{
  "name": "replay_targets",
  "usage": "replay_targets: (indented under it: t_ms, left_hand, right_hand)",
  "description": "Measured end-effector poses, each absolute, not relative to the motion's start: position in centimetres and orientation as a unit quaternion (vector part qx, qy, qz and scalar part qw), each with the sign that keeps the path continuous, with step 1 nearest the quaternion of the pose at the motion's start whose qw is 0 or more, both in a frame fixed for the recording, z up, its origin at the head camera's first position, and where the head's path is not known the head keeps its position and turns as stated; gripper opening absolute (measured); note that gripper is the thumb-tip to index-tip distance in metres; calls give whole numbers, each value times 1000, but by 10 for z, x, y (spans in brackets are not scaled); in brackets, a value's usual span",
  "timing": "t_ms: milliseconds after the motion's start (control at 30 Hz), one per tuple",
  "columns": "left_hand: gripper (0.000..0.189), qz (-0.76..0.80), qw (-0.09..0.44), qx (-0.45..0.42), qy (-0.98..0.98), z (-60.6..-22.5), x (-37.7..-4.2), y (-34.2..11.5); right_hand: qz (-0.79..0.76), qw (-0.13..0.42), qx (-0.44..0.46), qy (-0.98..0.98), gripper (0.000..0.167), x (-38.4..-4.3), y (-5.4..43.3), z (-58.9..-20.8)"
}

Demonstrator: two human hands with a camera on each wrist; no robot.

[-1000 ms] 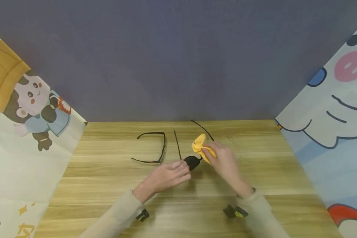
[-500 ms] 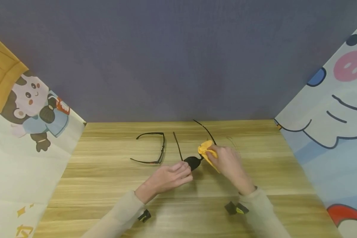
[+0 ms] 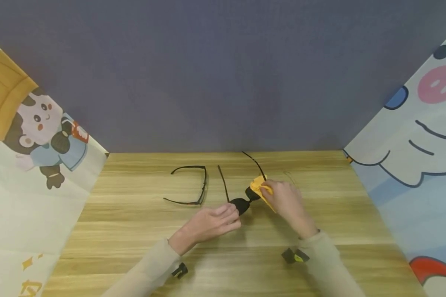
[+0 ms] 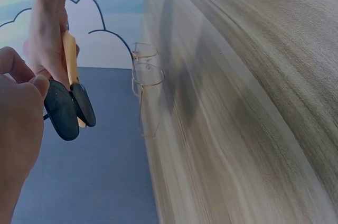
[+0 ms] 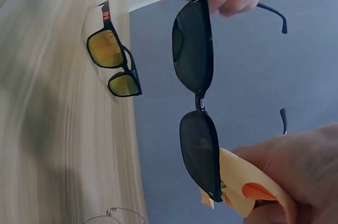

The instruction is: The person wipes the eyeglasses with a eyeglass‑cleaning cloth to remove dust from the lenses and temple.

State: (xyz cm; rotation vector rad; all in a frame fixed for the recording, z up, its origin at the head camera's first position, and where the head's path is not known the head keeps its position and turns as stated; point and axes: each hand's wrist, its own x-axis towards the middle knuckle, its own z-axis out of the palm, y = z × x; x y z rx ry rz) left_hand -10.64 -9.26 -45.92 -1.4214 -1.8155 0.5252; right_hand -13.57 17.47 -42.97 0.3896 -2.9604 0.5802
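Observation:
Black sunglasses (image 3: 240, 205) with dark lenses are held up above the wooden table, temples pointing away toward the back. My left hand (image 3: 214, 222) pinches them at the outer corner of the left lens. In my right hand (image 3: 287, 205) is a yellow cloth (image 3: 257, 184), pinched between thumb and fingers. The right wrist view has the cloth (image 5: 242, 177) behind the lower lens (image 5: 199, 152), touching its outer end. How far it wraps the lens is partly hidden by the frame.
Black-framed glasses (image 3: 204, 183) lie at the left with temples unfolded; their lenses (image 5: 105, 48) look orange-yellow. Thin wire-rimmed glasses (image 4: 148, 80) rest on the table (image 3: 134, 247) to the right. A grey-blue panel (image 3: 223, 82) rises behind, with cartoon-printed panels at both sides.
My right hand has brought the yellow cloth down and slightly right, onto the right lens of the sunglasses. The left hand keeps its grip nearly in place.

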Motion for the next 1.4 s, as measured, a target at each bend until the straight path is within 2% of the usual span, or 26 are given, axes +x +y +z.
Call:
replay_targets:
  t_ms: [167,367,500,767,867,1067,1200,1400]
  left_hand:
    - [45,187,388,-557,-710,-459,-107,-92]
    - [48,194,391,-561,-703,-460,-108,-89]
    - [46,208,382,-561,-705,-459,-107,-86]
    - [52,219,365,-559,-712,-458,-102,-87]
    - [49,230,361,-557,-712,-458,-103,-87]
    - [28,273,361,-546,-705,-456,-104,-88]
    - [23,254,385,-541,-703,-459,-106,-86]
    - [22,228,406,-553,-691,-463,-109,-82]
  right_hand:
    - [192,61,145,-969,20,-133,171,-427]
    - [217,66,188,-956,17,-131,164,-429]
    - [225,68,179,-955,17,-131,164,-431]
    - [165,63,130,-976,22,-137,174,-438]
    - [151,54,125,-979,23,-137,175,-438]
    - [158,42,114,-980,24,-136,175,-434]
    - [175,45,129,-975,22,-135,172,-432]
    - [215,9,150,-965,24,-133,164,-429]
